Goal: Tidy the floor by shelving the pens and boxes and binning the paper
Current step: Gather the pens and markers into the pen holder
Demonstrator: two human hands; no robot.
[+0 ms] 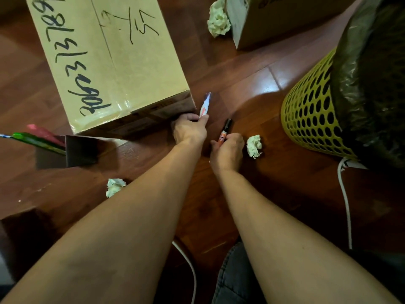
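1. While the person is crouching over the wooden floor [241, 84], the left hand [189, 130] is closing its fingers [188, 117] around a white pen [205, 105], which is pointing upward just beside the corner of the large cardboard box [105, 58].
2. The right hand [228, 150] is wrapping its fingers [235, 139] around an orange-and-black marker [224, 132], whose black cap is sticking out above the fist.
3. Three balls of crumpled paper are lying loose: one [254, 145] just beside the right hand, one [115, 186] near the left forearm, and one [219, 18] against the smaller box [274, 20] at the far side.
4. The yellow perforated bin [311, 110], lined with a dark bag [372, 73], is standing near the right hand.
5. A dark holder [65, 151] at the left is already carrying a few coloured pens [39, 138]; no shelf is showing.
6. Judged step: the pens are being gathered, with the paper and boxes not yet dealt with.
7. Judged next move: both pens are calling for carrying to the shelf, with the grips kept firm so the slim barrels are not slipping.
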